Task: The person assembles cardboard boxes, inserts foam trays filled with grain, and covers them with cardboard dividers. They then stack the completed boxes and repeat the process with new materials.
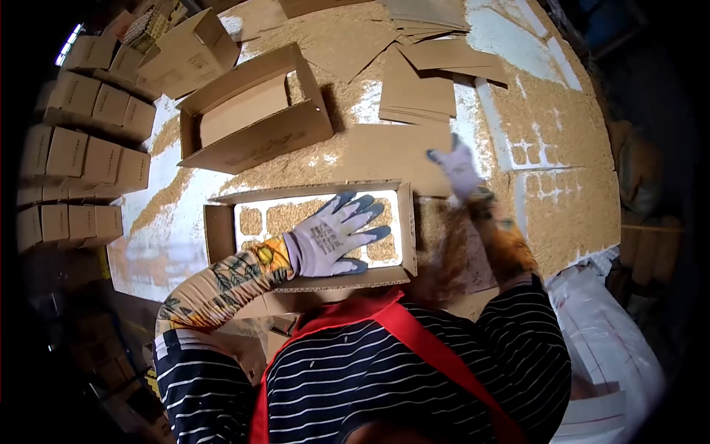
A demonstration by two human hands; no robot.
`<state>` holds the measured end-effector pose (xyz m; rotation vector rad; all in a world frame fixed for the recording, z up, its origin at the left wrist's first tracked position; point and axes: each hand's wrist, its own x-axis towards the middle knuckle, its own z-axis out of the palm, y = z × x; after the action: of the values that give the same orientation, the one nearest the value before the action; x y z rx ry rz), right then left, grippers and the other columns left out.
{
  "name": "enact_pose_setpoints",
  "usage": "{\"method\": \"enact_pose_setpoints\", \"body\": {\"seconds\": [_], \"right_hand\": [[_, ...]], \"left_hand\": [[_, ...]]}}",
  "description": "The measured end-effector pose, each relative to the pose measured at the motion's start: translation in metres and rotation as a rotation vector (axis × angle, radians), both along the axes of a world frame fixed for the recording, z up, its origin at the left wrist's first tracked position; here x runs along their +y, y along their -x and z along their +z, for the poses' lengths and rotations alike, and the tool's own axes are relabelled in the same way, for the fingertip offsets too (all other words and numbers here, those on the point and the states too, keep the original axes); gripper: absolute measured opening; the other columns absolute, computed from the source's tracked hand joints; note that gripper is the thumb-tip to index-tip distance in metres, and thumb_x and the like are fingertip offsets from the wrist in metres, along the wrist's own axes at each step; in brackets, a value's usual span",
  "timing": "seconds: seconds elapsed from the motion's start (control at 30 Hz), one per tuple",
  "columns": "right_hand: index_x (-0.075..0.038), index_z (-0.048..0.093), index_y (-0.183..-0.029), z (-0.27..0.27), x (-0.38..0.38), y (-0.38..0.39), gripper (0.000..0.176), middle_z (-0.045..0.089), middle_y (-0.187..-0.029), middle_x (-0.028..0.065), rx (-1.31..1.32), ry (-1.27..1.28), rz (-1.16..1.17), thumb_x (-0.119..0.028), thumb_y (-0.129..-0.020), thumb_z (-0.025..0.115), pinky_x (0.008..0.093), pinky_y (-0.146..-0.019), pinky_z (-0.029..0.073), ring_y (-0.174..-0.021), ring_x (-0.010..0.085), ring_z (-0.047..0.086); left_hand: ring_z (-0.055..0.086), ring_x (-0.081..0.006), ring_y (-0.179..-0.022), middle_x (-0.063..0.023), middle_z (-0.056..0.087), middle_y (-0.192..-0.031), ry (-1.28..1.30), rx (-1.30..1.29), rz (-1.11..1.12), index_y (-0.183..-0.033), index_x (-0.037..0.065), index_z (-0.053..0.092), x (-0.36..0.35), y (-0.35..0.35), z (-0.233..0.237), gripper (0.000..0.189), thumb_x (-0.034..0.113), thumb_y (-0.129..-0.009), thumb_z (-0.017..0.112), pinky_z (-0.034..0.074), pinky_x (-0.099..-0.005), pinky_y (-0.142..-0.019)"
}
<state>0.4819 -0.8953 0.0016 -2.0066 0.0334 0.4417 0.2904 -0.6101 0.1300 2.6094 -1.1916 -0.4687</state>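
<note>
My left hand [336, 237], in a grey glove with blue fingertips, lies flat with fingers spread inside an open shallow cardboard box [222, 237]. The box floor is white and strewn with sawdust. My right hand [457, 169], also gloved, reaches out to the right and rests its fingers on a flat cardboard sheet [384, 152] lying just behind the box. It grips nothing that I can see.
A second open cardboard box [259, 140] sits behind. Loose cardboard sheets [418, 89] pile at the back. Sawdust covers the white table [562, 148]. Several closed boxes [81, 155] are stacked on the left. A white sack [614, 355] stands at the right.
</note>
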Motion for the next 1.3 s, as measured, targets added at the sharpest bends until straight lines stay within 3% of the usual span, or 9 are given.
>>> {"method": "enact_pose_setpoints", "body": {"seconds": [0.1,0.23,0.37,0.47,0.67,0.9,1.07,1.17,1.3], "right_hand": [[0.003,0.057,-0.125,0.058,-0.048,-0.022,0.055,0.069,-0.106,0.0147,-0.056,0.117,-0.005,-0.030,-0.085,0.074,0.0315,-0.071,0.056,-0.089,0.0219,0.068],[0.003,0.060,-0.121,0.191,-0.052,0.025,0.042,0.067,-0.110,0.0138,-0.601,-0.315,-0.221,-0.024,-0.090,0.067,0.0289,-0.083,0.051,-0.095,0.0196,0.065],[0.005,0.055,-0.126,0.262,0.003,0.092,0.039,0.065,-0.114,0.0122,-0.876,-0.414,-0.089,-0.019,-0.095,0.058,0.0306,-0.089,0.050,-0.103,0.0199,0.063],[0.005,0.051,-0.129,0.241,0.038,0.118,0.045,0.063,-0.114,0.0121,-0.738,-0.488,-0.048,-0.015,-0.090,0.065,0.0313,-0.089,0.051,-0.102,0.0187,0.062],[0.001,0.042,-0.141,0.320,0.088,0.160,0.087,0.059,-0.123,0.0161,-0.981,-0.101,0.424,-0.017,-0.068,0.087,0.0351,-0.099,0.049,-0.111,0.0222,0.058],[-0.003,0.065,-0.112,0.348,0.115,0.196,0.039,0.068,-0.094,0.0163,-0.827,0.334,0.865,-0.018,-0.077,0.073,0.0361,-0.079,0.052,-0.087,0.0309,0.067],[-0.005,0.068,-0.108,0.321,0.106,0.184,0.026,0.069,-0.085,0.0130,-0.873,0.362,0.873,-0.016,-0.084,0.066,0.0351,-0.073,0.051,-0.079,0.0274,0.068],[-0.009,0.068,-0.110,0.293,0.111,0.181,0.026,0.070,-0.088,0.0105,-0.983,0.559,0.820,-0.022,-0.088,0.065,0.0348,-0.073,0.051,-0.079,0.0243,0.068],[-0.007,0.066,-0.112,0.279,0.120,0.203,0.030,0.070,-0.089,0.0130,-1.103,0.652,0.768,-0.012,-0.082,0.069,0.0370,-0.071,0.054,-0.078,0.0299,0.068]], "left_hand": [[0.029,-0.0349,-0.143,-0.0186,0.034,-0.153,0.082,-0.007,0.025,-0.147,0.019,0.042,0.010,0.005,0.009,0.064,0.051,-0.092,0.054,0.018,-0.0514,-0.119],[0.058,-0.0296,-0.115,-0.0147,0.063,-0.121,0.596,-0.161,0.258,-0.122,0.008,0.061,0.063,0.016,0.065,0.053,0.032,-0.077,0.077,0.047,-0.0404,-0.101],[0.053,-0.0314,-0.124,-0.0181,0.056,-0.130,1.116,-0.566,0.806,-0.150,0.007,0.030,0.075,0.029,0.121,0.098,0.017,-0.068,0.082,0.044,-0.0427,-0.105],[0.056,-0.0252,-0.119,-0.0171,0.055,-0.132,1.422,-0.063,0.885,-0.152,0.003,0.023,0.093,0.048,0.139,0.097,0.015,-0.074,0.079,0.048,-0.0372,-0.100],[0.064,-0.0110,-0.095,-0.0067,0.068,-0.107,1.220,0.001,1.037,-0.115,-0.003,0.063,0.148,0.115,0.115,0.028,0.002,-0.087,0.067,0.053,-0.0255,-0.085],[0.066,-0.0131,-0.097,-0.0078,0.071,-0.105,1.381,-0.022,1.071,-0.120,-0.002,0.062,0.141,0.140,0.082,0.037,0.007,-0.085,0.071,0.050,-0.0259,-0.090],[0.057,-0.0301,-0.121,-0.0218,0.059,-0.127,1.019,-0.357,1.068,-0.147,-0.005,0.030,0.110,0.170,0.079,0.086,0.020,-0.078,0.074,0.046,-0.0382,-0.103],[0.058,-0.0345,-0.118,-0.0241,0.059,-0.121,0.069,-0.186,1.042,-0.147,-0.005,0.029,0.101,0.178,0.075,0.103,0.058,-0.077,0.069,0.032,-0.0478,-0.112],[0.058,-0.0330,-0.116,-0.0234,0.059,-0.123,0.087,-0.188,1.097,-0.148,-0.003,0.029,0.091,0.172,0.075,0.105,0.058,-0.074,0.072,0.027,-0.0489,-0.115]]}}
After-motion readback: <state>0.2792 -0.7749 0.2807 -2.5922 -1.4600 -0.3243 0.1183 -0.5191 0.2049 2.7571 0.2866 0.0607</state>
